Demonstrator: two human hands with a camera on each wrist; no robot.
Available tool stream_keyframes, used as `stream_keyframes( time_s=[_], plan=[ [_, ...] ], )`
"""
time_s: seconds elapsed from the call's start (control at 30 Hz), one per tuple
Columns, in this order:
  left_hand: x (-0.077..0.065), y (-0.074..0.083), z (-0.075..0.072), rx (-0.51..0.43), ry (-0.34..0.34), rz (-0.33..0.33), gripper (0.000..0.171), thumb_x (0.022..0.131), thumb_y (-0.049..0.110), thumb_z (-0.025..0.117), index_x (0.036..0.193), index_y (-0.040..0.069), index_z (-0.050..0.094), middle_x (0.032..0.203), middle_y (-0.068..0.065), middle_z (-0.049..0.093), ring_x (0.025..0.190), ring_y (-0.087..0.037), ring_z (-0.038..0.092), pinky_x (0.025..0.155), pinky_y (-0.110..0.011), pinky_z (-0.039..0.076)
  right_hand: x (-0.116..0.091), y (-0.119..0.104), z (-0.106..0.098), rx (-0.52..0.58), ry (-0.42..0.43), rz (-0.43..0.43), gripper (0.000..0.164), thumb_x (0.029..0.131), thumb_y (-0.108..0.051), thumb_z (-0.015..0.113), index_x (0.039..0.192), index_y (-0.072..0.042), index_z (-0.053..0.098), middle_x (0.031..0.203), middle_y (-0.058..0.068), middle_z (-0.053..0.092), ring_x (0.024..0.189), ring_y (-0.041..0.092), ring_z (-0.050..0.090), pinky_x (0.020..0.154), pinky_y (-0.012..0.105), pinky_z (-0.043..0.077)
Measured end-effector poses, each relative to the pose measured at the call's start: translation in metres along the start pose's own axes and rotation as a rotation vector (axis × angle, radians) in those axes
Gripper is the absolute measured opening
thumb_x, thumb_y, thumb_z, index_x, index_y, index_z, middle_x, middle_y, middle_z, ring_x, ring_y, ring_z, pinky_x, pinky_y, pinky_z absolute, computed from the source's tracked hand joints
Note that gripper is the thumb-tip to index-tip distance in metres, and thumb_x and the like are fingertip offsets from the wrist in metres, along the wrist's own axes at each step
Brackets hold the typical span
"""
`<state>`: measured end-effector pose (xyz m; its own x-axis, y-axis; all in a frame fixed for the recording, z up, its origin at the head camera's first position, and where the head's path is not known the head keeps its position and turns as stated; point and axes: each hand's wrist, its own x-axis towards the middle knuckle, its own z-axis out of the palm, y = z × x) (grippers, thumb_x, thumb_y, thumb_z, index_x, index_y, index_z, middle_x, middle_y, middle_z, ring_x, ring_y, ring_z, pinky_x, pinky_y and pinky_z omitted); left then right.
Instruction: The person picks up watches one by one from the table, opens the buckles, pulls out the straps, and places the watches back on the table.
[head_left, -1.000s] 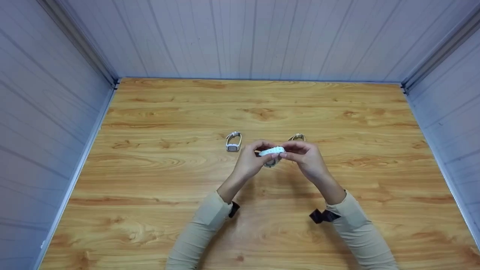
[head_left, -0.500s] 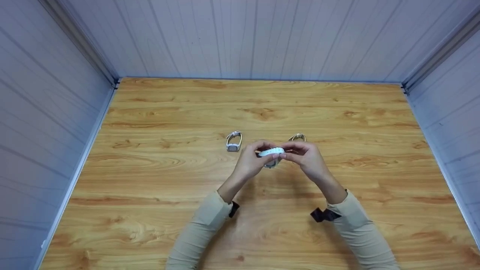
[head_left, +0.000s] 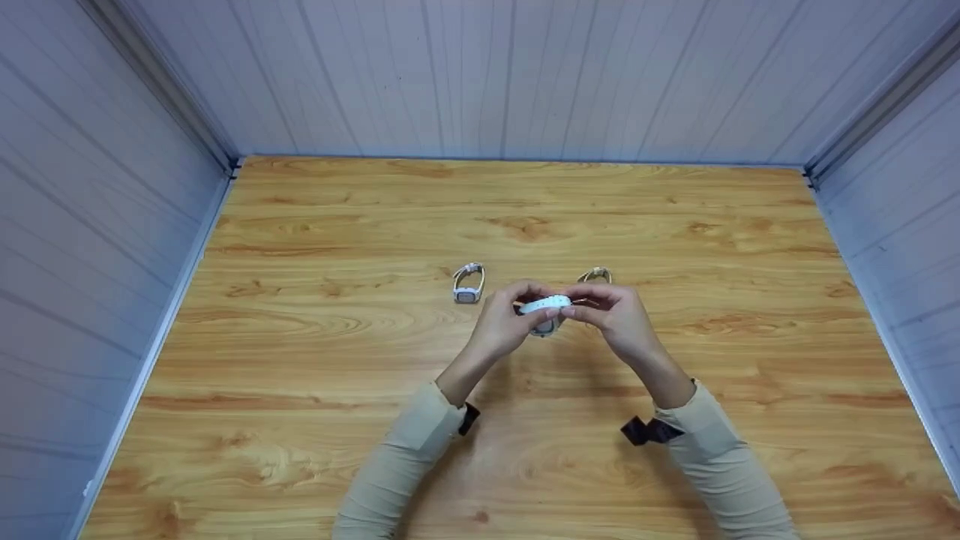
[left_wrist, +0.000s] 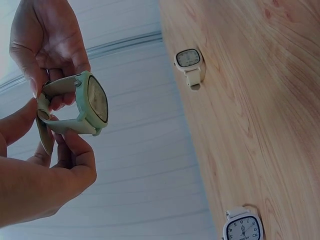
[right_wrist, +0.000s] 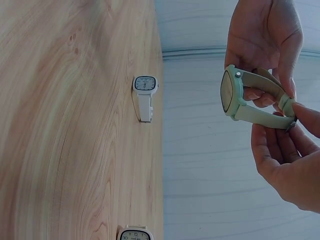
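Observation:
A pale green wristwatch (head_left: 546, 303) is held up over the table between both hands, its strap closed into a loop. My left hand (head_left: 501, 321) pinches the strap from the left with thumb and fingers. From the other side my right hand (head_left: 621, 319) grips the strap end near the buckle and keeper loop, its thumb tip close to the left thumb. In the left wrist view the watch's dial (left_wrist: 98, 100) points away from the fingers. The buckle is partly covered by fingertips in the right wrist view.
Two white wristwatches stand on the wooden table (head_left: 337, 420) beyond the hands: one at left (head_left: 466, 295), the other at right (head_left: 598, 272), partly hidden by the right hand. Pale panel walls (head_left: 480, 82) bound the table at the back and both sides.
Both hands stay almost in place. The held watch has turned slightly, its dial hanging a little straighter below the strap. The two white watches have not moved.

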<state>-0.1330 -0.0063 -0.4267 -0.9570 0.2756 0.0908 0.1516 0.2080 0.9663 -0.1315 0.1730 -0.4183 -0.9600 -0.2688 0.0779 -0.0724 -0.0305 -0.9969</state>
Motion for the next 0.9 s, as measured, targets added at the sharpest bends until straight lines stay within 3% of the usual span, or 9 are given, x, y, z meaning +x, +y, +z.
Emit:
stream_keyframes(
  time_s=[0.2, 0.23, 0.47, 0.6, 0.9],
  plan=[
    [0.0, 0.0, 0.0, -0.011, -0.016, -0.029, 0.021, 0.082, 0.017, 0.07, 0.098, 0.005, 0.064, 0.094, -0.004, 0.063, 0.089, -0.015, 0.058, 0.076, -0.029, 0.049, 0.0, 0.0, -0.001, -0.011, -0.009, -0.006, 0.027, 0.079, 0.004, 0.067, 0.101, 0.017, 0.06, 0.094, 0.012, 0.065, 0.088, 0.021, 0.06, 0.076, 0.03, 0.052],
    [-0.002, 0.008, -0.001, -0.012, -0.02, -0.052, 0.021, 0.082, 0.014, 0.069, 0.098, 0.003, 0.064, 0.095, -0.005, 0.063, 0.09, -0.016, 0.058, 0.077, -0.029, 0.049, 0.0, 0.001, -0.001, -0.01, -0.01, -0.007, 0.028, 0.079, 0.004, 0.067, 0.101, 0.018, 0.059, 0.094, 0.012, 0.065, 0.088, 0.021, 0.06, 0.076, 0.03, 0.052],
    [-0.002, 0.01, -0.003, 0.025, -0.035, -0.081, 0.02, 0.083, 0.013, 0.067, 0.1, 0.003, 0.063, 0.097, -0.006, 0.063, 0.09, -0.017, 0.058, 0.076, -0.027, 0.049, 0.0, 0.0, 0.001, -0.002, -0.007, -0.016, 0.025, 0.078, 0.005, 0.067, 0.1, 0.016, 0.061, 0.094, 0.013, 0.065, 0.088, 0.023, 0.061, 0.075, 0.031, 0.052],
    [-0.002, 0.01, -0.003, 0.034, -0.037, -0.066, 0.019, 0.083, 0.012, 0.067, 0.099, 0.003, 0.063, 0.096, -0.006, 0.064, 0.089, -0.016, 0.059, 0.075, -0.028, 0.049, 0.0, 0.0, 0.0, -0.014, -0.011, -0.008, 0.024, 0.078, 0.005, 0.068, 0.099, 0.014, 0.062, 0.093, 0.013, 0.065, 0.087, 0.023, 0.061, 0.075, 0.031, 0.052],
    [-0.003, 0.011, -0.004, 0.067, -0.04, 0.019, 0.017, 0.082, 0.01, 0.068, 0.097, 0.002, 0.065, 0.096, -0.007, 0.065, 0.086, -0.014, 0.06, 0.073, -0.024, 0.049, 0.001, -0.006, -0.007, -0.109, -0.113, -0.027, 0.022, 0.08, 0.002, 0.067, 0.099, 0.013, 0.062, 0.096, 0.017, 0.063, 0.086, 0.022, 0.063, 0.075, 0.03, 0.052]
  ],
)
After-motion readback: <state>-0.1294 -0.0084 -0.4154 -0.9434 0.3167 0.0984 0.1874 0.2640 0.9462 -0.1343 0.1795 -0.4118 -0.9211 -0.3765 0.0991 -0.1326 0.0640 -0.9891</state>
